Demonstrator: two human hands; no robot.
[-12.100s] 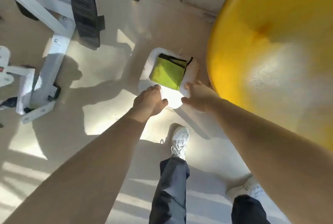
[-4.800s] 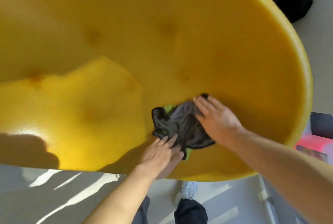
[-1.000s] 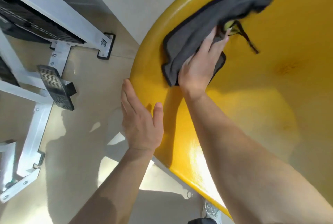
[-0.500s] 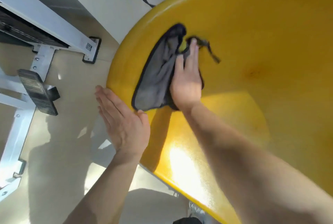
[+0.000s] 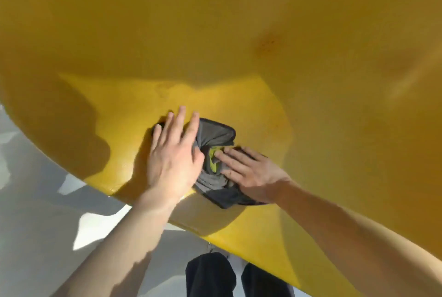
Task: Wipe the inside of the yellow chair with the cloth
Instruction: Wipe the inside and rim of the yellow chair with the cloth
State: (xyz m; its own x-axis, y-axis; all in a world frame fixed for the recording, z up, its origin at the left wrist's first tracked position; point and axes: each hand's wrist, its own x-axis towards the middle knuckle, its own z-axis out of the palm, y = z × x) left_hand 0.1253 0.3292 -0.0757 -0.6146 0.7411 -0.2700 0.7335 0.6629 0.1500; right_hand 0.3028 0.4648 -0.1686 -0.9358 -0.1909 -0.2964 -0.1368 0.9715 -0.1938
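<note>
The yellow chair [image 5: 239, 45] is a big round shell that fills most of the head view. A grey cloth [image 5: 215, 136] with a green inner side lies bunched on the seat near the front rim. My left hand [image 5: 174, 158] lies flat on the cloth's left part, fingers spread and pointing up. My right hand [image 5: 251, 172] presses on the cloth's right part, fingertips at the green patch. Both hands bear down on the cloth against the chair's inside.
The pale floor [image 5: 35, 225] shows at the lower left with patches of sunlight. My dark trouser legs [image 5: 210, 275] stand just below the chair's front rim. Shadows of my arms fall on the seat's left side.
The cloth has moved from the chair's left rim down to the seat near the front edge. My left hand has left the outer rim and now rests on the cloth beside my right hand.
</note>
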